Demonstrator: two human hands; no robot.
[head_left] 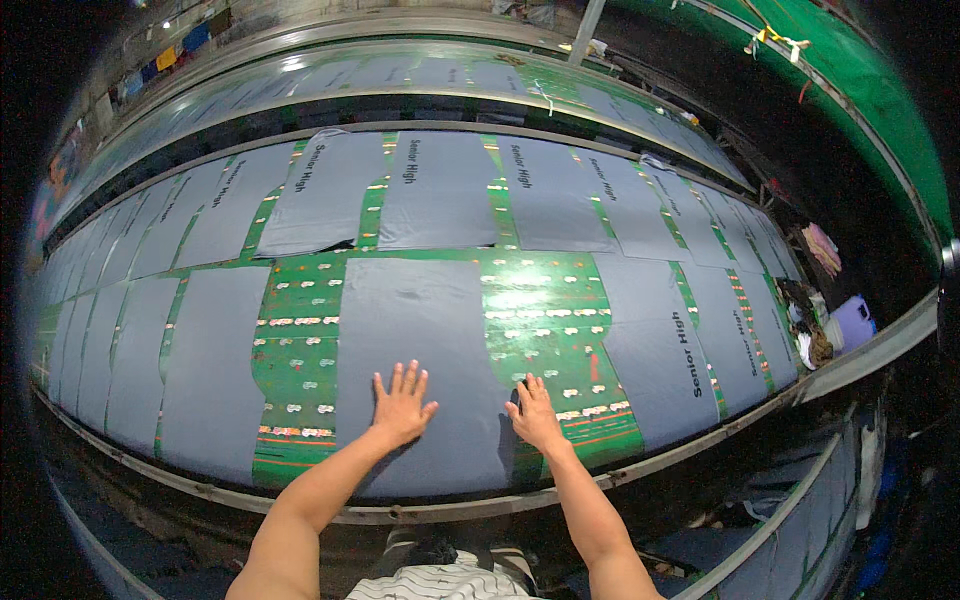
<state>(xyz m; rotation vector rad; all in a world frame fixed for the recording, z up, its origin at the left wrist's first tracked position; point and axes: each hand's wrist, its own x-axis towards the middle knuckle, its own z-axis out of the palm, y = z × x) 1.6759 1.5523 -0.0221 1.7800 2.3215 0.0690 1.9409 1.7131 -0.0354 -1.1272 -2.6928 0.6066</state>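
A worker's left hand [402, 405] lay flat, fingers spread, on a grey-blue fabric panel [420, 340] spread over the long green printing desk [545, 310], while the right hand [535, 412], fingers loosely spread, pressed the panel's right edge. The step appeared to be smoothing the cloth onto the desk (neighbouring panels [660, 360] already carried dark lettering). Next, the panel's edges would likely need pressing flat, square with the row.
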